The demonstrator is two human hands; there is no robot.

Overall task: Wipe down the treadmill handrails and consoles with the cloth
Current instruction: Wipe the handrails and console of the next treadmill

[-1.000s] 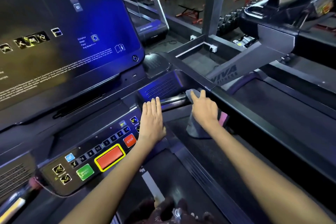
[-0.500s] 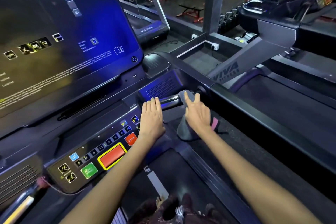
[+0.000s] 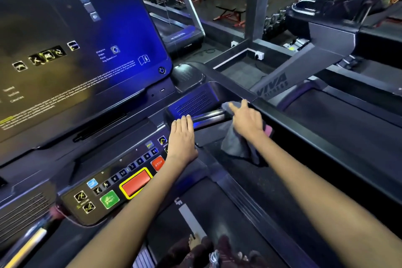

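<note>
Since the earlier frames the right hand (image 3: 247, 119) has slid the soft grey cloth (image 3: 238, 144) a little back toward the corner where the short, shiny dark grip bar (image 3: 208, 116) meets the long black side handrail (image 3: 315, 135), after working inward along the bar a moment before; the left hand (image 3: 181, 137) has kept its place. That right hand lies with its fingers fairly straight over the top of the cloth, pressing it onto the bar's outer end, while the rest of the cloth hangs loose below the wrist. The left hand rests flat, fingers pressed together, on the right edge of the dark button console (image 3: 130, 172), just beside the round red stop button (image 3: 158, 163). By my reading, the step in hand is wiping this grip bar, with the console panel and the big dark glossy touchscreen (image 3: 76, 45) yet to be wiped. Next, the cloth likely needs wrapping round the bar to reach its underside, then a sweep along the side handrail.
</note>
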